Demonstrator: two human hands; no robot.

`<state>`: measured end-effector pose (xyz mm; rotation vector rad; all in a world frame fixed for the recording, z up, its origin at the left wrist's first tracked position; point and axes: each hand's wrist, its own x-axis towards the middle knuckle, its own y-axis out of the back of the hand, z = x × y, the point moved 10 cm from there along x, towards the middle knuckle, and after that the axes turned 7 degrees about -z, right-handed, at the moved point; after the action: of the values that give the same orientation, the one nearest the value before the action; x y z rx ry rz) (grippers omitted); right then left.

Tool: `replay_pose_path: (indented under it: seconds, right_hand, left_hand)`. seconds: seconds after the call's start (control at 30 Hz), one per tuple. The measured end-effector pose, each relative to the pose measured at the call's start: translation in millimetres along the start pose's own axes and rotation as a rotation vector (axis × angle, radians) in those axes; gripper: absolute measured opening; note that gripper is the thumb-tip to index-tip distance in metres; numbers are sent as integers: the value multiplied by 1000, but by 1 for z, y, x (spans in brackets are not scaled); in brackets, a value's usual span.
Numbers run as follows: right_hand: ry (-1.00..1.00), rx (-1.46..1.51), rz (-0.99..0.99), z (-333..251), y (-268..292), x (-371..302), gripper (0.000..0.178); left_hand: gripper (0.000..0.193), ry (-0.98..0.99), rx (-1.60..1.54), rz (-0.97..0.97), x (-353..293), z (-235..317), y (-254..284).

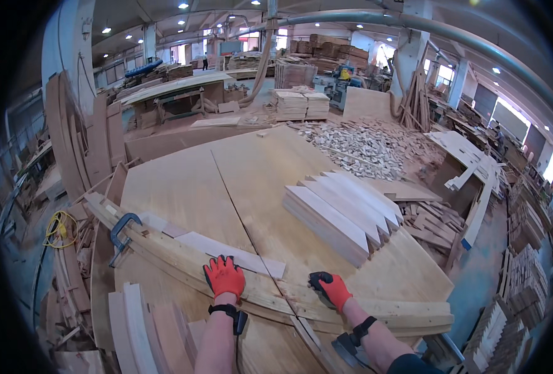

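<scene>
Cool, bright light comes from small round white ceiling lamps and the bright rectangular window at far right — both washed out to glare. Shadows on the broad pale-tan wooden tabletop are soft. Straight edges bow outward, the corners fall black — and far detail blurs.

White pillars, long overhead duct, bright windows, lit ceiling lamps, blue-grey floor.

"What sort of place is this?"
"A woodworking workshop, and a big one: stacked boards and a heap of offcuts on the floor."
"What says workshop?"
"The clamp at the edge of the bench, and a wide duct running overhead."
</scene>
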<state>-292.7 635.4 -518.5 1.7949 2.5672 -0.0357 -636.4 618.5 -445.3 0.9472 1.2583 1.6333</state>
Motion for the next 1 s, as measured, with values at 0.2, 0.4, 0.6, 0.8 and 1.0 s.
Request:
replay_pose_path:
  seconds: [0.2, 0.4, 0.6, 0.8, 1.0]
  right_hand:
    - [26, -149, 7, 0, 9, -15, 29]
    - [118, -303, 1, -3, -1, -20, 31]
    - [1, -266, 51, -5, 6, -29, 32]
    - [143, -881, 39, -62, -49, 30, 49]
    - [151, -1146, 28, -50, -92, 59, 58]
  left_hand:
    - [55, -14, 32, 8, -12, 6, 4]
    - [48, -46, 51, 142, -22, 2, 15]
    - [41, -89, -3, 175, -20, 14, 18]
    - [47, -35, -23, 168, -16, 4, 23]
    - [49, -51, -66, 143, -11, 10, 16]
